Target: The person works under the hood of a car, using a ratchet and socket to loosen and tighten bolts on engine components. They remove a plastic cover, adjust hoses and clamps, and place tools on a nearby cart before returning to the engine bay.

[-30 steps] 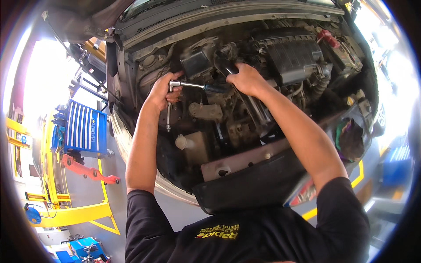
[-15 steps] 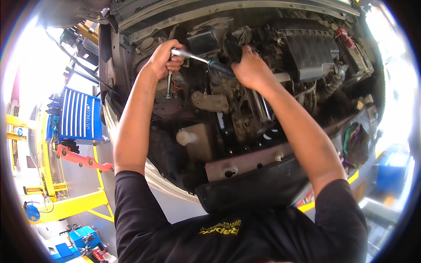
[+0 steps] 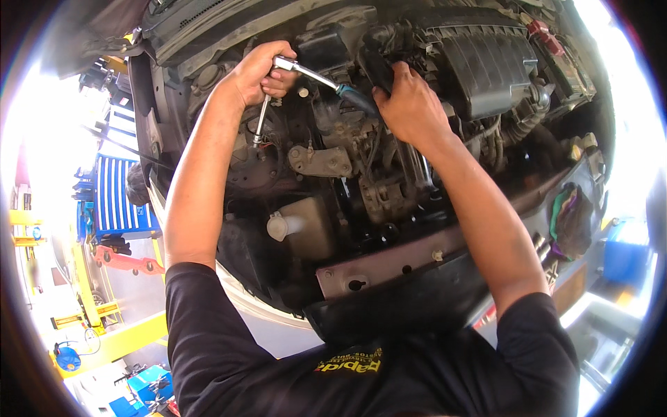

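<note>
A ratchet wrench (image 3: 314, 75) with a chrome shaft and a dark, blue-trimmed handle lies across the engine bay. My left hand (image 3: 260, 73) is closed round its head, with the thumb side near the drive end. Below that hand a chrome extension bar (image 3: 262, 121) slants down to the metal parts at the bay's left; what its tip sits on is hard to make out. My right hand (image 3: 415, 108) is at the handle's end, its thumb and forefinger showing and the other fingers partly hidden. Beneath the wrench is a metal mount bracket (image 3: 319, 161).
A black engine cover (image 3: 479, 73) and a battery with a red terminal cap (image 3: 545, 38) lie to the right. Nearer me are a pale reservoir with a white cap (image 3: 281, 226) and the front crossmember (image 3: 375, 271). A blue tool cabinet (image 3: 125, 194) stands left, outside the car.
The view has shifted a little. The wrench stays between my hands at a similar slant. My right hand's grip looks looser, its thumb and forefinger further apart.
</note>
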### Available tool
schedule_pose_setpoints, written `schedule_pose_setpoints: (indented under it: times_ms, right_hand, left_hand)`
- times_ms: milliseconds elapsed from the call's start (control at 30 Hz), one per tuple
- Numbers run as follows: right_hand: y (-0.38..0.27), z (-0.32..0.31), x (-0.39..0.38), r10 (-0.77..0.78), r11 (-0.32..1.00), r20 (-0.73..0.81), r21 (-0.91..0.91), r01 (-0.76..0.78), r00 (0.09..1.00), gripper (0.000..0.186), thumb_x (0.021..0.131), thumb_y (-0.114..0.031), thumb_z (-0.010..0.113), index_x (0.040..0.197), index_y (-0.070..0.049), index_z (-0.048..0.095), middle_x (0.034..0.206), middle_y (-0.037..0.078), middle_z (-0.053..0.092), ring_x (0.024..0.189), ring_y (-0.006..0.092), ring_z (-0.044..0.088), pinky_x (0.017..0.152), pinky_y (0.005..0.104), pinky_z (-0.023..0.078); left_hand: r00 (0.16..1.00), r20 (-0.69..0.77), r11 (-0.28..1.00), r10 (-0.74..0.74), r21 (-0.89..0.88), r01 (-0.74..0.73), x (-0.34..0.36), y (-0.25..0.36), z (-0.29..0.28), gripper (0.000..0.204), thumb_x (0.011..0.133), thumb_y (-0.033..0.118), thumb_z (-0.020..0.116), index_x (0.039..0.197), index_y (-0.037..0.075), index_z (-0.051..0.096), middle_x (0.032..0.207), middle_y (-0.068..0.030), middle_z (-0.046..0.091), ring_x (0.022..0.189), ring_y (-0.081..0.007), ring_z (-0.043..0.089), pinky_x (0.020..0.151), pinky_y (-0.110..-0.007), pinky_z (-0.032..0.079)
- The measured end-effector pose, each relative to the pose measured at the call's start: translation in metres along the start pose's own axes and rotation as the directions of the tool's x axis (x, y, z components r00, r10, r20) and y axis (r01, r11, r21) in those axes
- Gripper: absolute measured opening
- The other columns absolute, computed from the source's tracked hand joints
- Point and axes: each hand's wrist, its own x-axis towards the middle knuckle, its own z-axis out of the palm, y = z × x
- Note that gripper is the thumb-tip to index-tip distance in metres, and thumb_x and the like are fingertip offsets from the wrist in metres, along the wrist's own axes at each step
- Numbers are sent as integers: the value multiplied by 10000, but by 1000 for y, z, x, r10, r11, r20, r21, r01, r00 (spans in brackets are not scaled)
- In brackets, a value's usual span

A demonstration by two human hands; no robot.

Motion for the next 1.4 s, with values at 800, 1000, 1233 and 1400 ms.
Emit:
schedule_pose_setpoints:
  times_ms: [800, 1000, 1233, 1400]
  right_hand:
    - [13, 0, 11, -13, 983, -32, -183, 7, 999, 627, 930, -417, 646, 1359, 13, 492, 1324, 316, 585, 1241, 449, 572, 1033, 491, 472]
    - [20, -14, 11, -96, 982, -81, -170, 81, 992, 614, 909, -426, 705, 1320, -3, 535, 1262, 269, 633, 1217, 421, 595, 1005, 477, 484]
    - [35, -118, -82, -125, 982, 9, 147, 122, 992, 430, 923, -251, 737, 1259, -22, 596, 1118, 179, 666, 977, 292, 681, 844, 383, 551]
    - [5, -172, -156, -385, 828, 26, 451, 333, 922, 565, 922, -311, 746, 1370, -35, 539, 1136, 169, 673, 959, 302, 692, 881, 404, 534]
  left_hand:
    - [997, 80, 977, 20, 211, -36, 25, -2, 22, 236, 905, 256, 504, 713, 135, 438, 552, 57, 408, 382, -9, 295, 340, -180, 221]
    - [998, 57, 990, -3, 144, -5, 23, -1, 29, 213, 909, 214, 464, 718, 121, 447, 553, 43, 410, 391, -27, 295, 350, -208, 215]
    - [978, -109, 970, 180, 182, -158, -97, 5, 58, 378, 969, 298, 435, 914, -2, 658, 523, 59, 382, 389, -39, 284, 364, -221, 222]
    - [970, 128, 969, 205, 110, -219, -171, 12, 151, 385, 958, 324, 510, 1016, -18, 678, 537, 58, 387, 404, -24, 262, 370, -213, 192]
